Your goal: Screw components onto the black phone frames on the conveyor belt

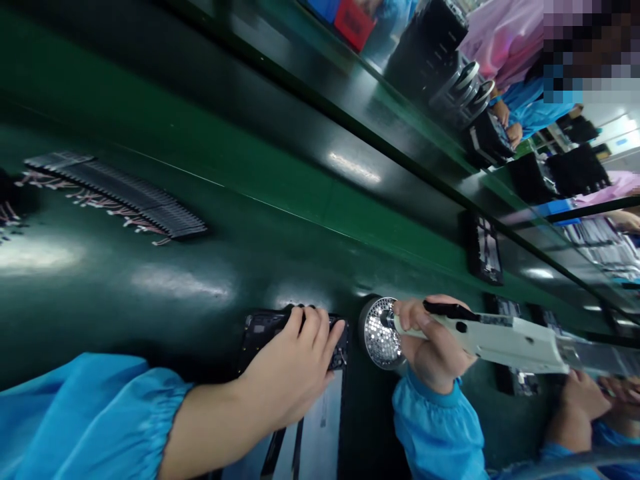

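Note:
My left hand [295, 360] rests over the upper part of an opened tablet [320, 427], its fingers bent and gripping near the top edge. The tablet has a black frame and pale silver panels with dark strips, and the hand covers part of it. In my right hand [435, 340] is a pale electric screwdriver [515, 343] with a black lever, lying nearly level. Its tip points left over a round metal dish [383, 333] with a shiny, hole-covered plate. Fingers close around the screwdriver's front end. Whether a screw sits on the tip I cannot tell.
A row of thin dark parts with wires [125, 193] lies on the green bench at left. Black units [485, 247] stand along the conveyor at right. A co-worker's hand [585, 393] is at lower right; another person's hands [507, 123] work across the line.

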`<control>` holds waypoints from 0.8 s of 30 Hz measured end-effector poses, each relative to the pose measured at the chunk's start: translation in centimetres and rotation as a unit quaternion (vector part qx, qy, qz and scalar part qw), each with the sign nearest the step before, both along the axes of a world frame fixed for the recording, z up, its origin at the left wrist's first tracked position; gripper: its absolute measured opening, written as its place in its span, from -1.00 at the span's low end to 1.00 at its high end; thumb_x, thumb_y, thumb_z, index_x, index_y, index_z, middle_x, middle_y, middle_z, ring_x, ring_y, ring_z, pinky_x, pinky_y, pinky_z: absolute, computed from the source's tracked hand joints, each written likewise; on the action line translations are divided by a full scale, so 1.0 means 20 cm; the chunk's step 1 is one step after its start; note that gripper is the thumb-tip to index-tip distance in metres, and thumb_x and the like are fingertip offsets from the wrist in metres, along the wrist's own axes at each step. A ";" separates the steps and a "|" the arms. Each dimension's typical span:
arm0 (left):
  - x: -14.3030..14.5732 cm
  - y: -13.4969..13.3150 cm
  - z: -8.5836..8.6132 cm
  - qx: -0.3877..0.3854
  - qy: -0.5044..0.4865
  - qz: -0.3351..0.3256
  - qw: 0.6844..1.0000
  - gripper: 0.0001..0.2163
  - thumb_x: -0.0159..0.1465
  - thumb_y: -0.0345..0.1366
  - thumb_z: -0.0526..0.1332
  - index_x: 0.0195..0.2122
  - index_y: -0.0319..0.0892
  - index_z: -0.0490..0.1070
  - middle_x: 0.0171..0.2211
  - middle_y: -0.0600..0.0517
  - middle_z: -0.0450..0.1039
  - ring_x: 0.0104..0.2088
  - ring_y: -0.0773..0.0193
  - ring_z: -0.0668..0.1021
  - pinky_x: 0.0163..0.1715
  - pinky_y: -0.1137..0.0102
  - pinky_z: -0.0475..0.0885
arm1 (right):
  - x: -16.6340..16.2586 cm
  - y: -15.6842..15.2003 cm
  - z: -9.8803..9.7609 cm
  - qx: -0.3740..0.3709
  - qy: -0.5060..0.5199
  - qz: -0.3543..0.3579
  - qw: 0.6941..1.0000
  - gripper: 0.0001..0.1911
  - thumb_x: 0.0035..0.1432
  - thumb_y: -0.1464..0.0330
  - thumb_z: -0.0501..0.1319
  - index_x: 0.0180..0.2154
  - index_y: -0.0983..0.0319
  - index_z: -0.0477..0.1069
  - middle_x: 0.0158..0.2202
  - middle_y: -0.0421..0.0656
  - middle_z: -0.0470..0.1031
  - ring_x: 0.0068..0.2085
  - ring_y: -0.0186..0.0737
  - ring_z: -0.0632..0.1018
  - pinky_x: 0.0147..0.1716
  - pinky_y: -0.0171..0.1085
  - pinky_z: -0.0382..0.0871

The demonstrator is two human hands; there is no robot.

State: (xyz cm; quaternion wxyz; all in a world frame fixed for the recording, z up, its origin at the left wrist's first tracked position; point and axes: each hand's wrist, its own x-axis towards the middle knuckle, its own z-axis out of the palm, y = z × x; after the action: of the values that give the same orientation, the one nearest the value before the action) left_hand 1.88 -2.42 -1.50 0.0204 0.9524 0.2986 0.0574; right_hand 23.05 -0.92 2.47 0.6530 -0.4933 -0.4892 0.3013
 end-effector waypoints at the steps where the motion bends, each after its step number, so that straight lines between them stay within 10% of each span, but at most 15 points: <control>1: 0.00 0.01 0.00 0.001 -0.006 -0.001 1.000 -0.42 0.40 -0.02 0.11 0.29 -0.36 0.32 0.05 -0.40 0.48 0.02 -0.24 0.52 -0.03 -0.03 0.38 | 0.00 0.00 0.01 0.004 -0.002 0.003 1.000 -0.78 0.06 0.51 0.19 -0.21 0.22 0.46 -0.62 -0.31 0.34 -0.60 -0.31 0.38 -0.48 -0.22 0.34; 12: 0.00 0.12 0.05 -0.277 -0.325 0.012 0.904 -0.78 0.28 -0.28 0.27 -0.08 -0.23 0.46 0.03 -0.06 0.48 0.04 0.16 0.51 0.05 0.27 0.43 | -0.21 -0.17 0.29 -0.061 0.031 0.140 0.988 -0.72 0.16 0.51 0.20 -0.11 0.11 0.46 -0.58 -0.30 0.29 -0.52 -0.30 0.41 -0.41 -0.17 0.39; 24: 0.00 0.12 0.01 -0.275 -0.336 -0.023 0.900 -0.90 0.37 -0.37 0.17 -0.25 -0.20 0.48 -0.05 -0.03 0.49 0.01 0.18 0.51 0.02 0.25 0.42 | -0.26 -0.17 0.28 -0.071 0.047 0.169 0.982 -0.70 0.17 0.51 0.17 -0.09 0.09 0.45 -0.58 -0.30 0.24 -0.51 -0.30 0.39 -0.42 -0.21 0.34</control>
State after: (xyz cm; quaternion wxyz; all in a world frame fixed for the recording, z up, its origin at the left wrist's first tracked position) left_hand 1.96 -0.01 -1.27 0.3822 0.8396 0.2554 0.2893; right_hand 17.79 -4.35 8.01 0.5780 -0.4340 -0.5118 0.4643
